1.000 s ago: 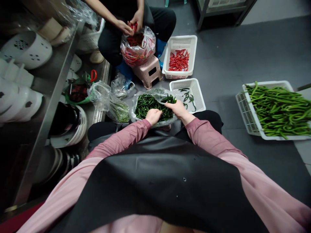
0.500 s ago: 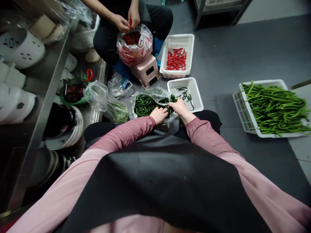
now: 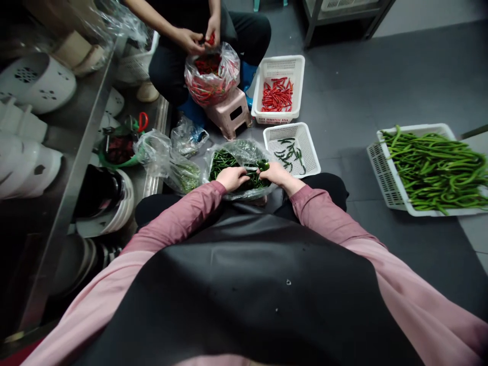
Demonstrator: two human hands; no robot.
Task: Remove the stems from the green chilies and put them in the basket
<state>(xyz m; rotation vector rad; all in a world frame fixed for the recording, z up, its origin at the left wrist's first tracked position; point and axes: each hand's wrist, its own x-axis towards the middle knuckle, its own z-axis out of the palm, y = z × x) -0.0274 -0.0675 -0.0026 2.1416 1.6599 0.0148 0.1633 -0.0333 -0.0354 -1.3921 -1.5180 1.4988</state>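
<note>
Over a clear plastic bag (image 3: 247, 147) of dark green chilies (image 3: 221, 160), my two hands are close together. My right hand (image 3: 276, 174) is closed around green chilies (image 3: 263, 165), which stick out past its fingers. Just to its left, my left hand (image 3: 232, 178) has thumb and fingertips drawn together; whatever is between them is too small to make out. Behind my right hand stands a white basket (image 3: 310, 147) with several green chilies (image 3: 292, 155) lying in it.
Across from me a co-worker's hands (image 3: 202, 40) handle red chilies above a bag of red chilies (image 3: 208, 89) on a pink stool (image 3: 229, 112). A basket of red chilies (image 3: 299, 86) stands beside it. Long green beans (image 3: 434, 168) fill a basket at right; a metal shelf (image 3: 82, 132) runs along the left.
My left hand has moved left, away from my right hand, and its fingers have drawn together. My right hand has shifted slightly left and down. More green chilies show in the white basket.
</note>
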